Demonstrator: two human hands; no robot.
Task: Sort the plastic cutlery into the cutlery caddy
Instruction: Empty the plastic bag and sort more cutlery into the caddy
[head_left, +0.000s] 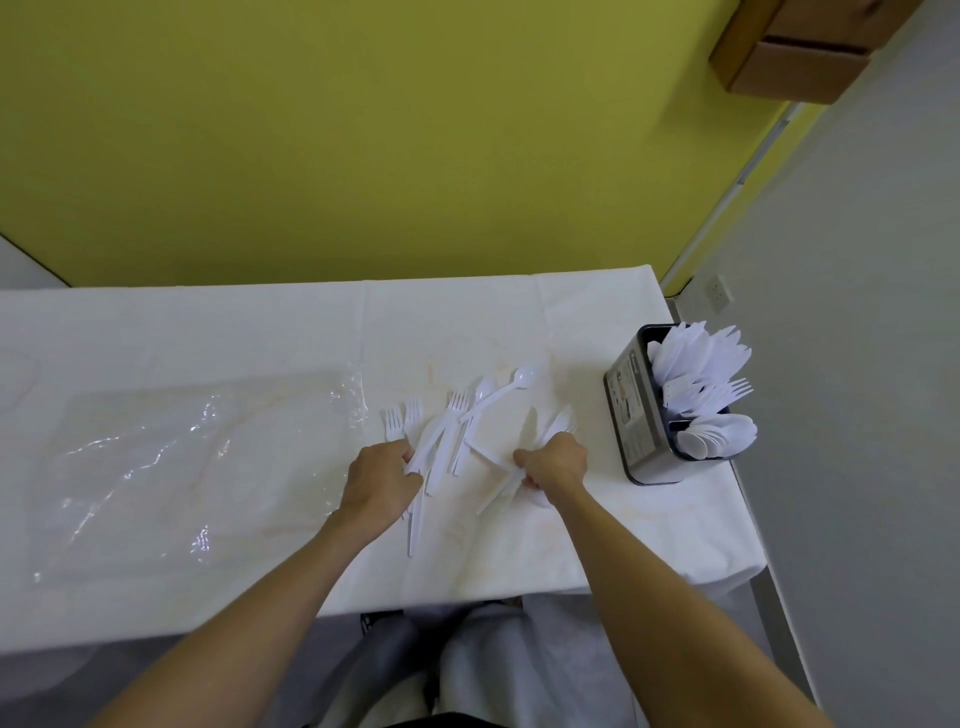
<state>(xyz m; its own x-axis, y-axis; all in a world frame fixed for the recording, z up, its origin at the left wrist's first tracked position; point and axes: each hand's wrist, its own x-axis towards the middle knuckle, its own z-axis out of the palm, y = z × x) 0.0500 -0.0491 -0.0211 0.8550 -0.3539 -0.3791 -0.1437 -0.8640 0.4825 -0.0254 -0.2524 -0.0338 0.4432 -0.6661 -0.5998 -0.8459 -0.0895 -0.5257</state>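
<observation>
Head view: left hand (384, 478), right hand (553, 460) each grip loose plastic cutlery (447, 441)

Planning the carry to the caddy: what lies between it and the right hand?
Only bare tablecloth separates the right hand from the caddy, seen in the head view.

White tablecloth (208, 332), clear plastic sheet (171, 467), cardboard boxes (795, 57)

Plain white cutlery (448, 439) on a white cloth (208, 338) with faint peachy marbling, I think. Dark grey caddy (631, 415) at the table's right edge, mustard-green wall (363, 130).
</observation>
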